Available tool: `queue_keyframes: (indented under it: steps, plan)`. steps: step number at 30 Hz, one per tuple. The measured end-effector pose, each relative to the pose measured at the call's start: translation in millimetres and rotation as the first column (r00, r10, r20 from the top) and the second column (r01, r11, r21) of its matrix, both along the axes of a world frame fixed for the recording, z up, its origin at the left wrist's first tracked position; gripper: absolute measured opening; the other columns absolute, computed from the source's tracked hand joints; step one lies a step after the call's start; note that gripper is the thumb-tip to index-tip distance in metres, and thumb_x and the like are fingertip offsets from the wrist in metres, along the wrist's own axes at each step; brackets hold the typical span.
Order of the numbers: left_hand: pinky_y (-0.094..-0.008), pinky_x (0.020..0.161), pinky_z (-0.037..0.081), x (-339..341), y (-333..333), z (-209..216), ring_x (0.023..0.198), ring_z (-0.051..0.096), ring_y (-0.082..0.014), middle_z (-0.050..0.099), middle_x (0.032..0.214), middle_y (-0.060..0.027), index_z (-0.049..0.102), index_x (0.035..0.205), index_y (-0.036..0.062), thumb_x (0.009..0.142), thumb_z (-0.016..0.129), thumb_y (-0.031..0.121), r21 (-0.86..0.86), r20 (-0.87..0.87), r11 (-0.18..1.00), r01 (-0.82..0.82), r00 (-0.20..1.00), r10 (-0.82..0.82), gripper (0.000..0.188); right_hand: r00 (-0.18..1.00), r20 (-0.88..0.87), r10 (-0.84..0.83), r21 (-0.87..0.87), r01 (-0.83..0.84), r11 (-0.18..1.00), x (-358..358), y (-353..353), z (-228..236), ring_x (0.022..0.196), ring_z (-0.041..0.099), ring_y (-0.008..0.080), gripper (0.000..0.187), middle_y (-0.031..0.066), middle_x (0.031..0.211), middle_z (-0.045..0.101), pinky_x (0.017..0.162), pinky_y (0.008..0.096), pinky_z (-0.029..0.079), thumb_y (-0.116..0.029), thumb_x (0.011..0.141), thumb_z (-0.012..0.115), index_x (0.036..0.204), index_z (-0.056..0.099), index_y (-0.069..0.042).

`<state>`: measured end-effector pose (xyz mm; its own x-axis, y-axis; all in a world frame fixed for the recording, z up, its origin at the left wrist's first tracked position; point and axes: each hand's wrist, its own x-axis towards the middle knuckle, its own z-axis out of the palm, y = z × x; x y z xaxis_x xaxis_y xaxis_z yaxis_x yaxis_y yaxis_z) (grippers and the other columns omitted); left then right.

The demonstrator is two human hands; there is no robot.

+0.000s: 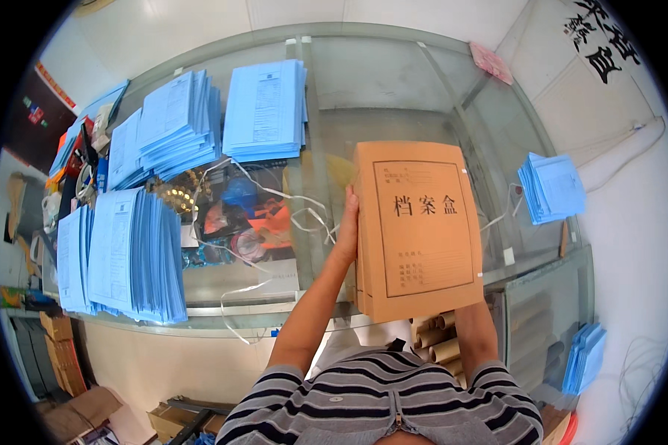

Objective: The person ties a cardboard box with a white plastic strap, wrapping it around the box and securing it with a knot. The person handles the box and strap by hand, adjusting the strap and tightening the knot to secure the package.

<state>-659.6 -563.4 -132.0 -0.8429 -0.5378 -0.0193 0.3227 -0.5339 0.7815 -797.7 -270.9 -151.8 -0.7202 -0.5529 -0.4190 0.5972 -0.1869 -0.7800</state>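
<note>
- Glass counter [378, 81] spreads across the room, its edges bowed by the lens and the corners lost in black.
- Left hand [347, 226] grasps the left edge of a stack of brown file boxes [423, 230]; only part of it shows, with the other fingers out of sight behind the stack.
- Right hand is hidden behind the boxes, so I cannot tell how its fingers stand; only the right forearm [476, 334] shows, below their lower edge.
- Held over the counter, in front of the striped shirt [349, 386], the stack shows its top cover; how many boxes lie beneath is unclear.
- White string [273, 190] trails to the left, partly hidden by the left forearm.
- Orange items [271, 219] under the glass are hard to make out.
- Blue folders [263, 111] stand in overlapping piles, concealing one another.
</note>
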Motion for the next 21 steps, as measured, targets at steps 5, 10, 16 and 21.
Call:
queue_keyframes:
  steps: [5, 10, 16, 21]
  plan:
    - [-0.0331, 0.116, 0.021, -1.1, -6.1, -30.8, 0.143, 0.022, -0.0219, 0.020, 0.157, -0.0113, -0.004, 0.154, 0.0055, 0.103, 0.028, 0.053, 0.039, -0.005, 0.998, 0.052, 0.999, -0.052, 0.077, 0.999, -0.015, 0.034, -0.017, -0.034, 0.999, -5.5, -7.0, -1.7, 0.131, 0.041, 0.0153, 0.051, 0.0043, 0.143, 0.044, 0.108, 0.0309, 0.035, -0.034, 0.104, 0.038, 0.148, 0.033, -0.008]
    - [-0.0345, 0.103, 0.040, 38.0, 19.9, -31.0, 0.122, 0.049, -0.0186, 0.050, 0.135, -0.0057, 0.036, 0.144, 0.0089, 0.102, 0.025, 0.055, -0.091, 0.148, 0.996, 0.005, 0.989, 0.009, 0.063, 0.999, -0.023, 0.028, -0.073, -0.029, 0.997, 1.9, -5.1, -10.9, 0.131, 0.041, 0.0153, 0.051, 0.0042, 0.143, 0.045, 0.108, 0.0308, 0.035, -0.033, 0.104, 0.039, 0.148, 0.033, -0.008]
    - [-0.0322, 0.099, 0.042, 145.8, 91.9, -36.1, 0.118, 0.052, -0.0177, 0.055, 0.131, -0.0058, 0.042, 0.138, 0.0054, 0.100, 0.049, 0.031, -0.537, 0.486, 0.815, 0.219, 0.870, 0.087, 0.046, 1.000, -0.020, 0.008, -0.156, -0.012, 0.988, 60.0, 33.5, -35.0, 0.131, 0.041, 0.0152, 0.051, 0.0042, 0.143, 0.045, 0.108, 0.0306, 0.035, -0.033, 0.104, 0.039, 0.148, 0.034, -0.008]
    - [-0.0289, 0.086, 0.049, 156.4, 105.6, -9.7, 0.099, 0.062, -0.0154, 0.066, 0.108, -0.0079, 0.058, 0.115, -0.0029, 0.071, 0.082, 0.003, -0.487, 0.353, 0.851, 0.200, 0.936, -0.018, 0.050, 0.967, -0.246, 0.070, -0.358, -0.158, 0.920, 97.1, 44.9, -7.8, 0.137, 0.035, 0.0148, 0.065, 0.0038, 0.152, 0.035, 0.111, 0.0295, 0.031, -0.025, 0.097, 0.057, 0.152, 0.026, -0.007]
